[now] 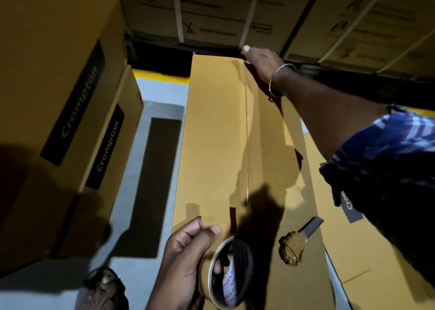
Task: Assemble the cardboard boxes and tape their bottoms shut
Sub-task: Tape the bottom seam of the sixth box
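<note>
The long cardboard box [216,133] is lying bottom-up on the floor [155,93], running from near to far, probably so that its flap seam faces up for taping. A strip of clear tape [247,130] is lying along that seam, from the near end toward the far edge.

The right hand [259,57] is reaching to the far end of the box, fingers bent over the far edge where the tape ends; it is likely pressing the tape end down over the corner so the strip holds. Whether its grip is pinching the tape or only pressing it, I cannot tell.

The left hand [188,250] is holding the tape roll [230,272] at the near end, fingers curled through and round its core, thumb out on top. Keeping the roll there is probably keeping the strip taut and ready for cutting.

A cutter with a tape-wrapped handle [299,241] is resting on a flattened box [329,250] to the right, within reach. 2 assembled boxes [70,85] are standing at the left, and strapped cartons [211,12] are stacked at the far side.
</note>
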### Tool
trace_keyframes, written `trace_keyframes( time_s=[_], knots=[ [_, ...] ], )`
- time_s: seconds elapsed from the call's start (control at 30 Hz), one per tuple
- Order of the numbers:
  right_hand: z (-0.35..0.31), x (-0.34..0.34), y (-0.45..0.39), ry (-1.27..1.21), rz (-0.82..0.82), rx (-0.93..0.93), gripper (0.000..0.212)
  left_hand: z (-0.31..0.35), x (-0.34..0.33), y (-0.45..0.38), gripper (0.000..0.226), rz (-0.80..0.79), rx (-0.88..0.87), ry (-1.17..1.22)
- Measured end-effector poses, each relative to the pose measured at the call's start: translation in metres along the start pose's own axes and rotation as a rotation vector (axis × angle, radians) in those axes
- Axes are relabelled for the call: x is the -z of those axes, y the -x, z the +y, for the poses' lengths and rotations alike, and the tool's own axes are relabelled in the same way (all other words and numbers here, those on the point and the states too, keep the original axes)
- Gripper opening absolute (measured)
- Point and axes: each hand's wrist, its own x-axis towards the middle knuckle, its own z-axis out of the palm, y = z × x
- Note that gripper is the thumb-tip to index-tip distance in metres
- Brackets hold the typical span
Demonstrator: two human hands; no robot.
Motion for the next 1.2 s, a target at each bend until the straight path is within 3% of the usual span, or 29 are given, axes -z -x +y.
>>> trace_keyframes(
  time_s=[0.07,0.13,0.23,0.3,0.37,0.43,0.7,0.77,0.87,0.93,1.0,1.1,1.2],
  knots=[
    [-0.003,0.005,0.000,-0.067,-0.103,-0.123,0.075,0.000,0.001,-0.001,0.024,-0.008,0.000,-0.002],
    [-0.012,0.003,0.000,0.046,-0.183,-0.232,0.088,-0.001,0.003,-0.003,0.036,-0.004,-0.003,-0.004],
    [-0.020,-0.007,-0.002,0.466,-0.205,-0.012,0.082,-0.007,0.005,-0.005,0.041,-0.008,-0.016,0.001],
    [-0.021,-0.015,0.003,0.602,-0.188,0.046,0.087,-0.009,0.004,-0.004,0.040,-0.002,-0.025,0.008],
    [-0.015,-0.023,0.020,0.666,-0.200,0.053,0.093,-0.009,0.002,-0.003,0.019,0.014,-0.025,0.021],
    [-0.012,-0.030,0.054,0.678,-0.241,0.075,0.095,-0.010,-0.002,0.000,0.008,0.056,-0.016,0.055],
    [-0.009,-0.042,0.209,0.593,-0.469,0.143,0.092,-0.016,0.002,-0.001,0.008,0.016,-0.044,0.045],
    [-0.009,-0.045,0.233,0.566,-0.513,0.115,0.091,-0.016,0.002,-0.001,0.016,0.012,-0.043,0.024],
    [-0.019,-0.048,0.262,0.512,-0.572,0.045,0.087,-0.017,0.003,0.000,0.006,0.023,-0.035,0.041],
    [-0.030,-0.041,0.282,0.445,-0.611,0.000,0.080,-0.015,0.006,0.002,0.013,0.024,-0.020,0.058],
    [-0.037,-0.029,0.303,0.305,-0.582,-0.062,0.074,-0.011,0.006,0.006,0.006,-0.006,-0.030,0.027],
    [-0.037,-0.007,0.337,-0.035,-0.341,-0.129,0.079,-0.007,0.009,0.011,0.014,-0.048,-0.022,0.017],
    [-0.027,0.016,0.376,-0.230,-0.101,-0.026,0.047,-0.007,0.016,0.017,0.020,-0.077,0.046,0.090]
  ],
)
